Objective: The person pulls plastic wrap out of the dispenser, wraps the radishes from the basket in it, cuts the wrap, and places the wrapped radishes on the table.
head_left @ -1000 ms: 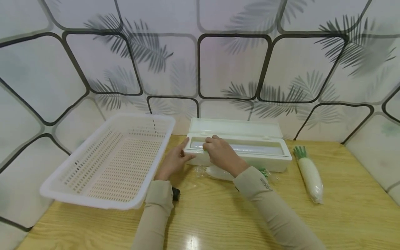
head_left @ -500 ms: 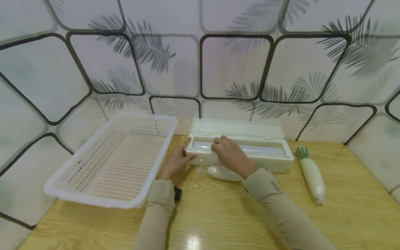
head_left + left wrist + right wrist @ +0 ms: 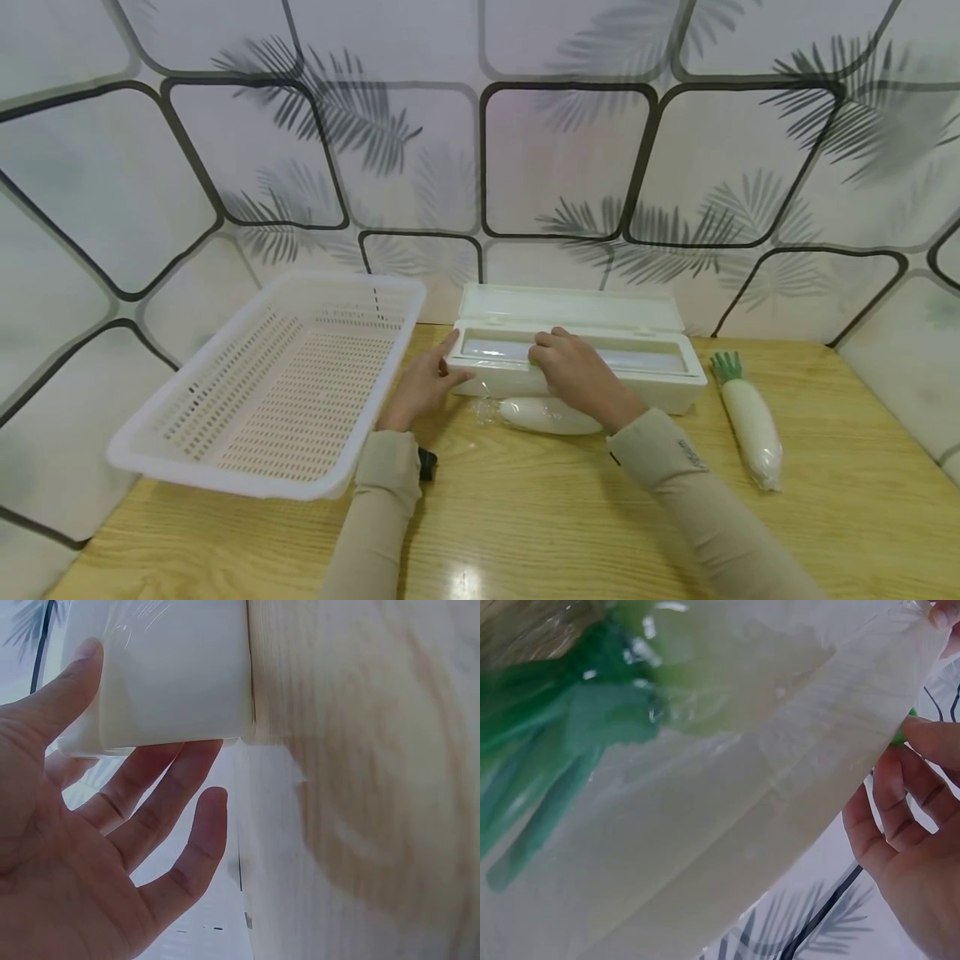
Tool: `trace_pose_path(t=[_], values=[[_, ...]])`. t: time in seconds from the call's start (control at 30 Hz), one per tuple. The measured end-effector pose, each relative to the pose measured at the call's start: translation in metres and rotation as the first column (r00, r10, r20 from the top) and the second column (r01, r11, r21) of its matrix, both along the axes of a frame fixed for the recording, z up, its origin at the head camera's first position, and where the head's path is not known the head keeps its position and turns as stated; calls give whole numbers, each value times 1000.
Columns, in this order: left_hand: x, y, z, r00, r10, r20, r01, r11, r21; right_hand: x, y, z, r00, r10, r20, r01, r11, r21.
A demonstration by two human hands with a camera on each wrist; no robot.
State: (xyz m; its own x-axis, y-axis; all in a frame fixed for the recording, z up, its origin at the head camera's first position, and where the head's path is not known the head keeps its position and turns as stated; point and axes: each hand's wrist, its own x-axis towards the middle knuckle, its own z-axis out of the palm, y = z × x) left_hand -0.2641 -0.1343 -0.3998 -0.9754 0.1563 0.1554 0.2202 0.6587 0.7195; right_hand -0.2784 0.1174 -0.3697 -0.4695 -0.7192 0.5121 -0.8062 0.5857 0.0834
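Note:
A long white cling film dispenser box [image 3: 502,379] lies across the table with its lid raised at the back and a film roll [image 3: 495,347] inside. My left hand [image 3: 420,387] grips the box's left end, thumb in front; the left wrist view shows the fingers against that end. Over the front edge, my right hand [image 3: 573,371] pinches a small green slider [image 3: 900,735], mostly hidden by the fingers. Against the front of the box lies a film-wrapped white radish [image 3: 551,415]. Its green top [image 3: 570,712] shows close up in the right wrist view, under clear film.
A white perforated basket [image 3: 384,392] stands on the left, close to my left forearm. Another wrapped white radish [image 3: 752,429] with a green top lies right of the box. A patterned wall covering [image 3: 562,167] rises behind the wooden table [image 3: 510,517].
My right hand has slid rightward along the front edge of the box with the green slider, uncovering more of the radish below. My left hand keeps its place on the box end.

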Motion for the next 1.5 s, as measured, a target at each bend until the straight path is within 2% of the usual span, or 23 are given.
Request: trace_pose_path(t=[0.3,0.6,0.97,1.27,1.5], values=[[2,1,2,1000,8,0,-8,1000,-10,3,21,2,1000,-11,24,10,1000,11],[0,-1,0,999,-22,-32,21,1000,-13,5,36,1,1000,-26,14,25,999,27],[0,-1,0,999,-32,-31,32,999,-10,9,51,2,999,-47,27,46,999,24],[3,-1,3,1000,-28,-4,28,1000,4,12,85,2,998,-65,0,65,998,4],[3,0,3,1000,-26,-11,26,1000,-6,15,111,-1,997,-59,-41,57,997,-44]])
